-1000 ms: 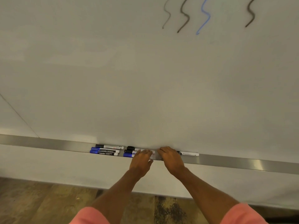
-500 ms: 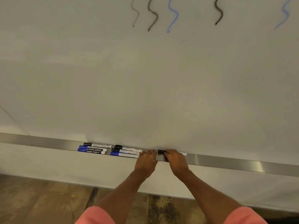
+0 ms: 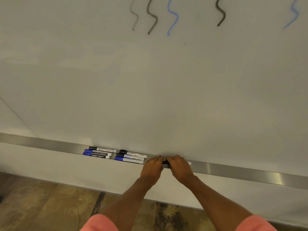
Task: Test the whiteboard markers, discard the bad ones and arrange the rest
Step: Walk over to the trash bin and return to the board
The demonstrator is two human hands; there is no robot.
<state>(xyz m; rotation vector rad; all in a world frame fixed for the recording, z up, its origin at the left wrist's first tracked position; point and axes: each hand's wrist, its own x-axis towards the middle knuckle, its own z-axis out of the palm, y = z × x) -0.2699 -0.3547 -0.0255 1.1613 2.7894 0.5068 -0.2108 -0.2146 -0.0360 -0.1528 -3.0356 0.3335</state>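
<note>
On the metal whiteboard tray (image 3: 250, 173) lies a white marker with a black cap (image 3: 165, 162); its white tail (image 3: 189, 163) pokes out to the right. My right hand (image 3: 180, 167) covers its barrel with fingers curled over it. My left hand (image 3: 152, 165) sits just left, bent fingers touching the cap end; its fingertips are hidden. Further left lie two groups of markers: three black- and blue-capped ones (image 3: 131, 157), then three more (image 3: 99, 152).
The whiteboard (image 3: 150, 89) fills the view above the tray, with black squiggles (image 3: 152, 17) and blue squiggles (image 3: 173, 17) drawn near the top. Below the board there is a worn wooden floor (image 3: 41, 205).
My left hand left the right group of markers and slid right to the black cap. My right hand closed over the marker's barrel, and the two hands now nearly meet.
</note>
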